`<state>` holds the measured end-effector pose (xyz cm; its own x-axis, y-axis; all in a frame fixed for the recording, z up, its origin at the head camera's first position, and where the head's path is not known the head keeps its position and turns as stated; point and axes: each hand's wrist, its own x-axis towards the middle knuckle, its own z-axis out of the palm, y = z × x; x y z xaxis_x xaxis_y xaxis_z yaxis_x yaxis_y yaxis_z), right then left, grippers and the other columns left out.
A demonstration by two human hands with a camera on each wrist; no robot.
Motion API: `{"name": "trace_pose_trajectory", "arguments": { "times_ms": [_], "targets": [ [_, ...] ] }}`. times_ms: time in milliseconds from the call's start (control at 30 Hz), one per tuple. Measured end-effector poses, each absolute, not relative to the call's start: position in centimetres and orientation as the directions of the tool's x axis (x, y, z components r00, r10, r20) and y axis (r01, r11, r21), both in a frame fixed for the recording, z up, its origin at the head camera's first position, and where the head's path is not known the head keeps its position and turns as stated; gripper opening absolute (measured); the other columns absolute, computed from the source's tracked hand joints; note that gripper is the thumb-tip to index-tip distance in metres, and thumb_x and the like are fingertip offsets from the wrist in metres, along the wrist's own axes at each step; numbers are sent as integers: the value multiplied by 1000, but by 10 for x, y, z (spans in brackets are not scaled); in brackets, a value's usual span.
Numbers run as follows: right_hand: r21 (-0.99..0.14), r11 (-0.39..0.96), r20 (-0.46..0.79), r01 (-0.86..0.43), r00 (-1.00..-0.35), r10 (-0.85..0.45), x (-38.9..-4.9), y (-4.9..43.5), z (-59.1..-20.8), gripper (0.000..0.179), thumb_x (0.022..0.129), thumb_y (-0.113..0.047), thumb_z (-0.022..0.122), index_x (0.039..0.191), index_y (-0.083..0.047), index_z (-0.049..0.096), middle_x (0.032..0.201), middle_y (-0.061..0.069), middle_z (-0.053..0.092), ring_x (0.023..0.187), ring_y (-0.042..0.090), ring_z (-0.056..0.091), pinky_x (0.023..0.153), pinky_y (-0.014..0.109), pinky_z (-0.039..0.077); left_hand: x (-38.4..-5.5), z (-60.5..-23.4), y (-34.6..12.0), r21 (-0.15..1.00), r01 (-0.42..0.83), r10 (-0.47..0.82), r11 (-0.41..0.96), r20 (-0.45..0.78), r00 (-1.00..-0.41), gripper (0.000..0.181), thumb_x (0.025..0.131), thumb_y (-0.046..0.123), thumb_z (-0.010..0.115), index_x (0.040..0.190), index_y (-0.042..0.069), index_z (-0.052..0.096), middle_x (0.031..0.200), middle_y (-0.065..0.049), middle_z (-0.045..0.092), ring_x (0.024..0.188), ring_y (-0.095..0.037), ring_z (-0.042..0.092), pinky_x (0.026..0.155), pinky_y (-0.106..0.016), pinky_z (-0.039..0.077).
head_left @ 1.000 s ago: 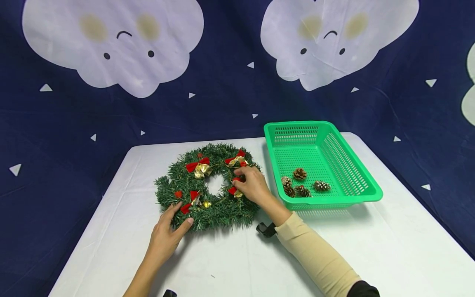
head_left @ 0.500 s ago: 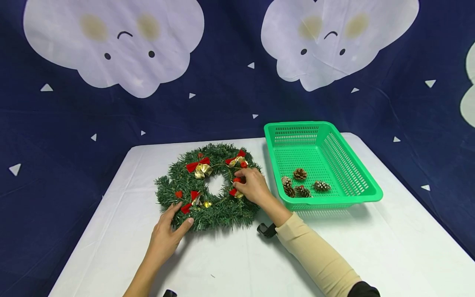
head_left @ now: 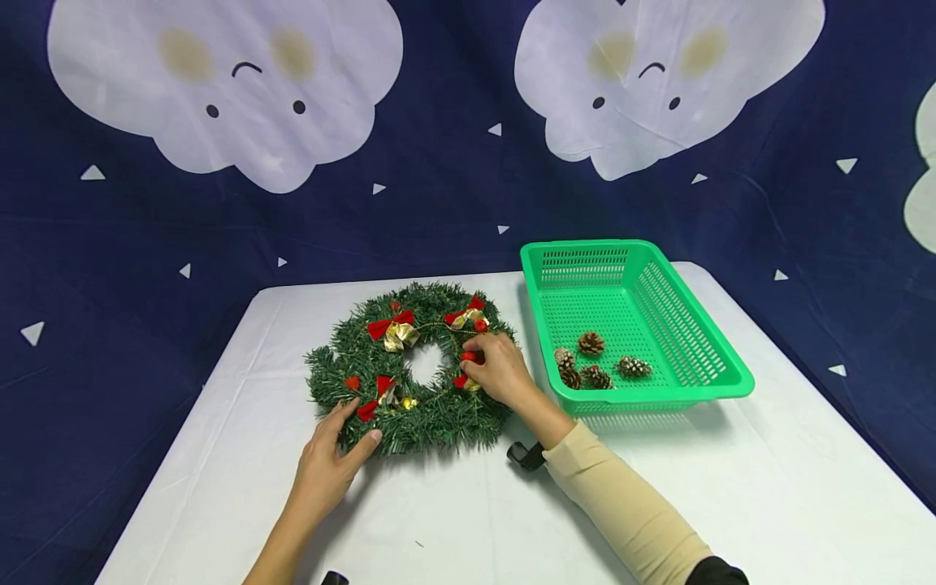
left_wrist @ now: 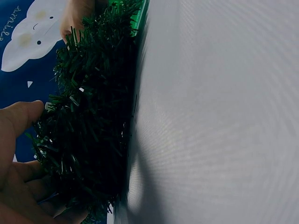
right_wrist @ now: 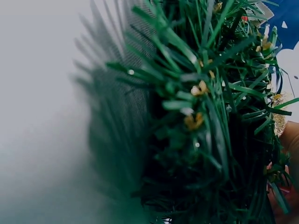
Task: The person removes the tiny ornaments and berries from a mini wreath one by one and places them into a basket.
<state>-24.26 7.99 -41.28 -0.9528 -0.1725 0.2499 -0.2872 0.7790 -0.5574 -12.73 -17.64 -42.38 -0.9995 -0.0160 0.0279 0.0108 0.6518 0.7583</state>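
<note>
A green Christmas wreath (head_left: 439, 422) with red-and-gold bows lies on the white table. My left hand (head_left: 327, 463) holds its near-left edge, thumb and fingers spread apart; in the left wrist view the thumb (left_wrist: 28, 114) lies against the tinsel needles and the other fingers reach in among them. At the wreath's right side my right hand (head_left: 500, 370) pinches a small round red ornament (head_left: 468, 356) between thumb and forefinger. A red-and-gold bow (head_left: 462, 380) sits just below those fingertips, partly covered. In the right wrist view, needles hide most of the right hand.
To the right of the wreath stands a green plastic basket (head_left: 654, 396), with several pine cones (head_left: 591, 343) near its front left corner. A dark blue cloth (head_left: 439, 219) with clouds hangs behind the white table (head_left: 439, 528).
My right hand's fingertips have shifted very slightly on the wreath's right side, and more of the red ornament between them shows. The left hand stays put.
</note>
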Motion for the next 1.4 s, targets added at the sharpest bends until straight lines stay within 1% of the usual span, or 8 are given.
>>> {"name": "trace_pose_trajectory", "arguments": {
  "times_ms": [233,367,500,633,833,1067,1400],
  "targets": [
    [-571,760,282,-311,-943,-174,-241,80,-414,25,83,-19,71,106,-10,70,104,6,70,93,23,56,76,37,46,-127,-424,-176,760,4,-18,650,20,-1000,72,89,50,58,147,14,34,155,-22,21,139,-47,23,107,-69,22],
    [-582,748,299,-319,-939,-168,-241,80,-415,24,84,-19,70,106,-10,71,104,5,70,91,22,56,74,35,46,-127,-424,-176,761,8,-18,648,25,-1000,72,89,50,59,147,14,34,155,-22,21,139,-48,23,107,-69,22],
    [-595,735,316,-323,-936,-155,-241,80,-415,25,84,-20,69,108,-11,70,107,6,69,95,22,57,78,38,48,-127,-424,-176,761,10,-18,649,29,-999,72,89,49,58,147,14,34,155,-22,22,139,-48,23,106,-69,22],
    [-601,722,361,-345,-922,-140,-241,81,-415,25,84,-18,69,108,-10,70,107,7,69,100,25,58,82,42,49,-127,-424,-176,758,12,-21,652,34,-999,70,90,48,58,146,14,35,155,-23,23,139,-49,24,105,-70,22],
    [-608,702,407,-371,-904,-126,-240,81,-414,25,84,-18,70,108,-10,69,105,7,70,97,24,59,79,40,49,-128,-424,-176,755,4,-17,656,21,-1000,72,90,50,57,147,14,33,155,-23,22,139,-49,24,106,-69,23],
    [-627,674,429,-391,-895,-120,-235,80,-408,26,84,-18,70,108,-10,69,105,7,69,101,25,59,85,43,49,-128,-424,-177,756,1,-17,655,16,-1000,72,89,51,57,147,15,33,155,-23,21,138,-49,24,106,-69,24],
    [-633,648,462,-424,-878,-124,-228,78,-393,24,83,-17,71,107,-10,69,104,7,70,101,25,60,87,43,49,-128,-424,-176,755,-1,-21,656,17,-1000,71,90,50,58,147,15,33,155,-23,22,139,-49,23,106,-70,22]
  ]
}}
